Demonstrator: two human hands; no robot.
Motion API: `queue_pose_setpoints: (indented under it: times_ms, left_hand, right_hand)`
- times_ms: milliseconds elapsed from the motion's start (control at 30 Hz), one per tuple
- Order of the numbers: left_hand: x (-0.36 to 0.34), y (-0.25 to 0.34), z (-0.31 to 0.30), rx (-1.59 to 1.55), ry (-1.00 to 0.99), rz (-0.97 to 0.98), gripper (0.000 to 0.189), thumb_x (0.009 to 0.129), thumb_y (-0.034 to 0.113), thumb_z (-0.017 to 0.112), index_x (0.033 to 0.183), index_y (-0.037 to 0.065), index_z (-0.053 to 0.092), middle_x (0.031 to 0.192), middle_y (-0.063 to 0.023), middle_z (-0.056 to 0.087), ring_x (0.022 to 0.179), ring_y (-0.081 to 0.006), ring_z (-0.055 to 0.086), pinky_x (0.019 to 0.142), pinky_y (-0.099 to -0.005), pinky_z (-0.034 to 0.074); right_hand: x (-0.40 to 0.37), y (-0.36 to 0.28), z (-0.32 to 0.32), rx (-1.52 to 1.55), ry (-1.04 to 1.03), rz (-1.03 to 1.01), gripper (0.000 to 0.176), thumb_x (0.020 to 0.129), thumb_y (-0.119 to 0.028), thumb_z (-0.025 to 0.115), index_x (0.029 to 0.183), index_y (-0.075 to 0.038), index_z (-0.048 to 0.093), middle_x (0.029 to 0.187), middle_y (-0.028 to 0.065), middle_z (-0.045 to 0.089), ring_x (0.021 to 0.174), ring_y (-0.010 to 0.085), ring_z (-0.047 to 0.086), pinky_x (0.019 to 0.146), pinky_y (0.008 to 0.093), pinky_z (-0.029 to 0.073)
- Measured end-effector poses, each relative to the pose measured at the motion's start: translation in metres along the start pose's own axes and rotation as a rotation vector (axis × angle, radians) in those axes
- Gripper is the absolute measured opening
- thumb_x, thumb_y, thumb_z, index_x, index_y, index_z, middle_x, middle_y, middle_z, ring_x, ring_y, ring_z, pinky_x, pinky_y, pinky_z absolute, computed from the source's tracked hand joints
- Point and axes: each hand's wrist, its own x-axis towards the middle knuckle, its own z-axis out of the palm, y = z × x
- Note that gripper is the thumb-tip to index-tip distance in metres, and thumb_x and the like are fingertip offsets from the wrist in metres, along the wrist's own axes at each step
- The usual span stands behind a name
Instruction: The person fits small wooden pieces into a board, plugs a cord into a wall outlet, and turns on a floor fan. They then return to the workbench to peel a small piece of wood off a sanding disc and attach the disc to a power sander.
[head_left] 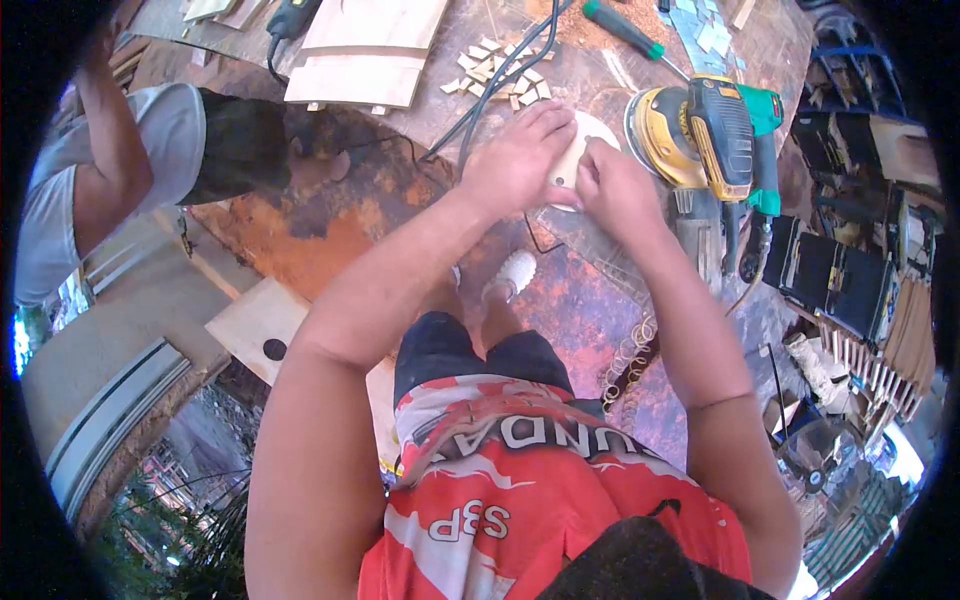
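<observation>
A pale round disc with small dark holes lies between my hands at the front edge of the workbench. My left hand is closed on its left side, fingers together over the far part and thumb along the near edge. My right hand has its fingers curled in at the disc's right side, with the thumb against it; the fingertips are partly hidden. Just right of my right hand, a yellow and black sander rests on its side, its round pad facing left.
Small wood pieces, a black cable, pale boards and a green-handled screwdriver lie on the bench. A green tool sits beyond the sander. Another person stands at the left. A coiled hose hangs below.
</observation>
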Motion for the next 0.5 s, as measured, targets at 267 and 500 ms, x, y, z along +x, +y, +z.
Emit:
queue_pose_setpoints:
  times_ms: [267,500]
  left_hand:
    - [-0.001,-0.001,0.001,0.008,0.008,0.013,0.09,0.054,0.045,0.081,0.124,-0.002,0.051,0.13,-0.0152,0.049,0.128,-0.0305,0.04,0.108,-0.0397,0.034]
    - [-0.003,0.0,0.003,-0.028,0.012,0.005,0.087,0.054,0.043,0.082,0.123,-0.002,0.052,0.13,-0.0152,0.05,0.128,-0.031,0.041,0.108,-0.0394,0.035]
  right_hand:
    - [-0.008,0.005,0.004,0.087,-0.023,0.055,0.015,0.082,-0.017,0.058,0.083,-0.003,0.055,0.079,0.0222,0.061,0.076,0.0407,0.06,0.066,0.0483,0.046]
    - [0.0,0.0,0.005,0.018,0.013,0.073,0.014,0.082,-0.016,0.052,0.083,-0.003,0.057,0.077,0.024,0.061,0.075,0.0427,0.06,0.068,0.0517,0.047]
